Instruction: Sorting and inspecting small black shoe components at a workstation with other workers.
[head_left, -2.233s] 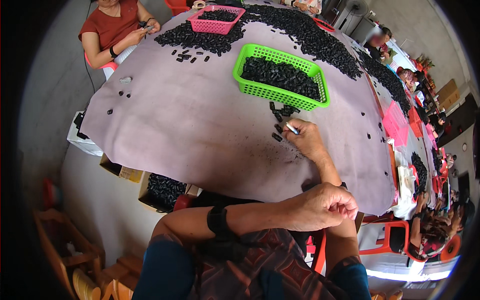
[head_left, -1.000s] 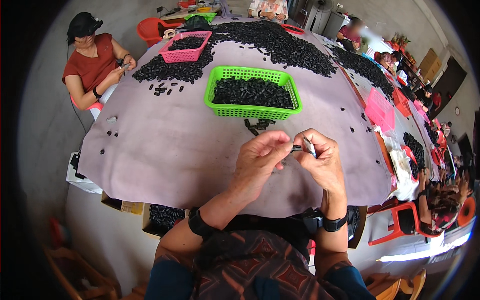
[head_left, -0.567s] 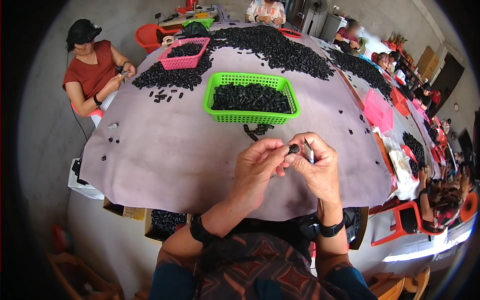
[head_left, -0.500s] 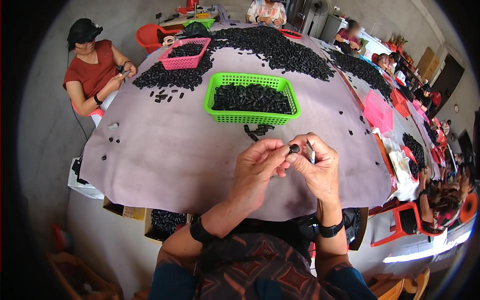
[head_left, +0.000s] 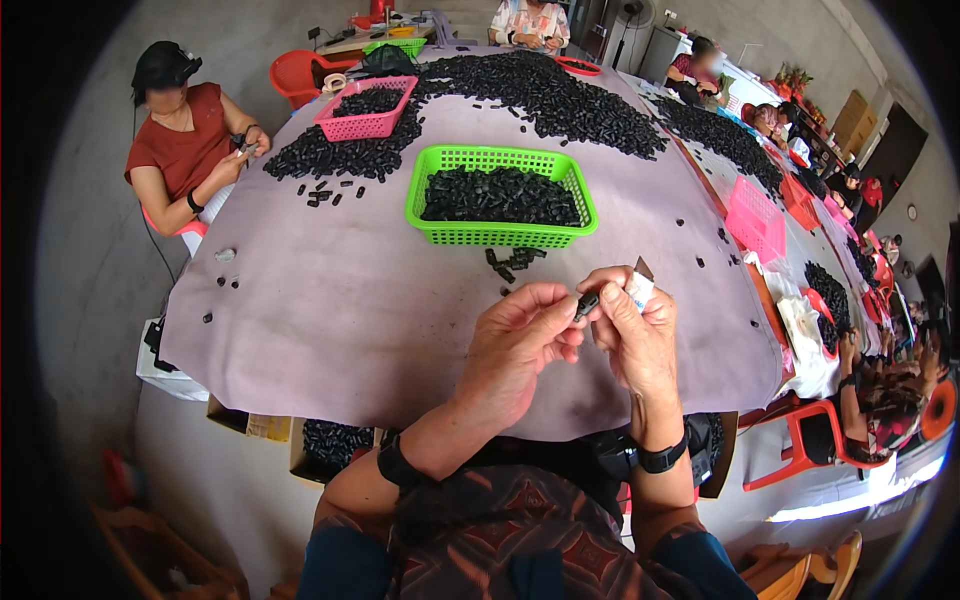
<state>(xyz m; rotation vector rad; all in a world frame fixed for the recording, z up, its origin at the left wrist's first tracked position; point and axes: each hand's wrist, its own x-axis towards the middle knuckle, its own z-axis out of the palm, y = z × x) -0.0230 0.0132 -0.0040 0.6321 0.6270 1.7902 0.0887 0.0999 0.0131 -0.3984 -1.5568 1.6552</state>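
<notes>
Over the table (head_left: 300,320), the left hand (head_left: 513,336) pinched a black piece (head_left: 586,306), while the right hand (head_left: 640,335), gripping a blade (head_left: 643,268), seemed to touch it. Apparently trimming; the next move wanted a steady hold.

The left hand (head_left: 512,345) pinches a small black piece (head_left: 586,307).

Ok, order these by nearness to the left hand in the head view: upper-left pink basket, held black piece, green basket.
1. Held black piece: between the left hand and right hand.
2. Green basket: straight ahead.
3. Upper-left pink basket: farther ahead, leftward.
</notes>
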